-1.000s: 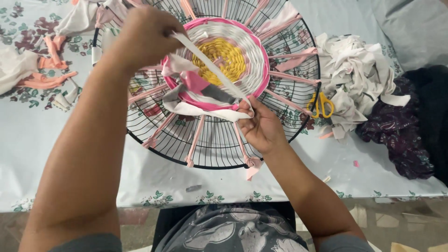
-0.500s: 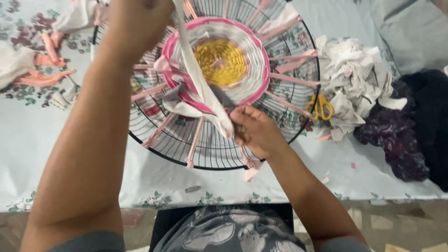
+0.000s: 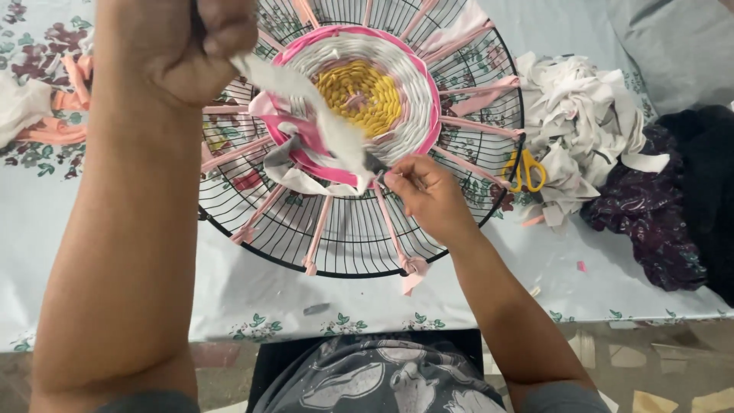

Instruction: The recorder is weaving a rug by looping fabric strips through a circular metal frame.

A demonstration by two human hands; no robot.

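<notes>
Head view looks down on our two hands at work over a round black wire fan guard [image 3: 359, 237] lying flat on the desk [image 3: 229, 298]. Our left hand [image 3: 191, 46] is raised and closed in a fist around the upper end of a white fabric strip [image 3: 321, 122], which runs taut and slanting down to our right hand [image 3: 424, 191]. That hand pinches the strip's lower end between thumb and fingertips, right at the lower edge of the woven disc [image 3: 359, 95].

The guard acts as a frame — pink strips [image 3: 474, 126] run out like spokes from its middle to its rim, and the disc sits among them with a yellow centre, a white band and a pink outer ring.

To the right, just beside the guard, yellow-handled scissors [image 3: 527, 170] lie against a heap of white scraps [image 3: 573, 115]; dark cloth [image 3: 657, 222] lies beyond. Peach strips [image 3: 61, 115] lie at the far left.
</notes>
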